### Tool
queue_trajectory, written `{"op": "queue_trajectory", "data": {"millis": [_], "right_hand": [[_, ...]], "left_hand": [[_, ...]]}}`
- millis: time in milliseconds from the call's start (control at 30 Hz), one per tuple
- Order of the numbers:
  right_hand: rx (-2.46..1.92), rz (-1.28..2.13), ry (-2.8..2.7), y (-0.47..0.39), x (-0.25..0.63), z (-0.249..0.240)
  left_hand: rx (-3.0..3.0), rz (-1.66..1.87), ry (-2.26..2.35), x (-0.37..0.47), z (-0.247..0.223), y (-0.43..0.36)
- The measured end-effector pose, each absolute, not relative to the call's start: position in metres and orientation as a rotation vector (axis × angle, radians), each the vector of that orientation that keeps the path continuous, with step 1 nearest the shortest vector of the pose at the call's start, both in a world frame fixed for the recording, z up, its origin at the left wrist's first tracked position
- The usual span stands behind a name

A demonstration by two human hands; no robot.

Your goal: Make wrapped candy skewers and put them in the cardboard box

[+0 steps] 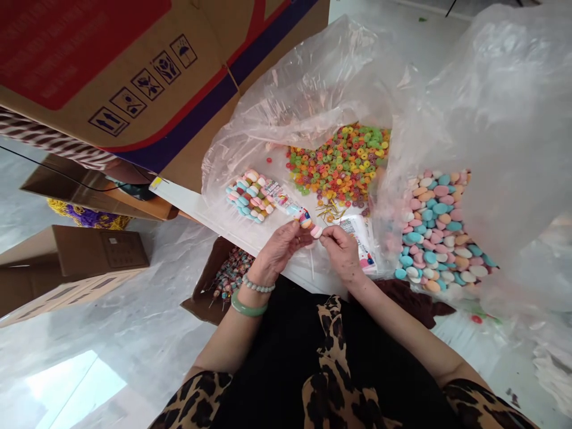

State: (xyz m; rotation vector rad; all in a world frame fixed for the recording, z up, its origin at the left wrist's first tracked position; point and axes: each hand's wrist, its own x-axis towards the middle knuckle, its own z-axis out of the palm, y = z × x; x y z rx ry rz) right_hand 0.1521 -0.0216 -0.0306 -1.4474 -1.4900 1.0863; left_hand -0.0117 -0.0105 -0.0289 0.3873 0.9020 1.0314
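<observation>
Between my two hands is a small candy piece [315, 231] in pink and white, with orange and blue pieces beside it. My left hand [286, 241], with a bead bracelet and a green bangle on its wrist, has its fingers closed on the left end of these candies. My right hand [342, 250] pinches at their right end. A white stick [311, 265] points down below them. Just beyond my left hand lie printed wrappers [281, 196] and a pile of pastel candies [250, 195]. Gold twist ties [329, 210] and a white printed packet [357, 235] lie past my right hand.
Colourful ring candies [342, 161] fill a clear plastic bag [304, 77]. Another bag at the right holds pastel oval candies [431, 229]. A large cardboard box [196, 137] stands back left. An open box below the table's left edge holds wrapped candies [235, 268].
</observation>
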Motion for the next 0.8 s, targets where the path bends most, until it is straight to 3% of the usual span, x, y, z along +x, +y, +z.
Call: {"op": "queue_trajectory", "data": {"millis": [167,367,600,800], "right_hand": [[-1.444,1.289,-1.396,-0.021,0.151,-0.026],[-1.493,1.097,-1.438,-0.023,0.148,-0.023],[-1.382,1.728,-0.884,-0.018,0.158,-0.03],[-1.408,1.657,-1.007,-0.017,0.157,-0.036]], "left_hand": [[0.349,1.275,0.915,-0.021,-0.018,0.007],[0.304,1.346,0.924,0.003,-0.014,0.006],[0.204,1.315,1.071,-0.012,-0.029,0.005],[0.215,1.396,1.084,-0.016,-0.03,0.007]]}}
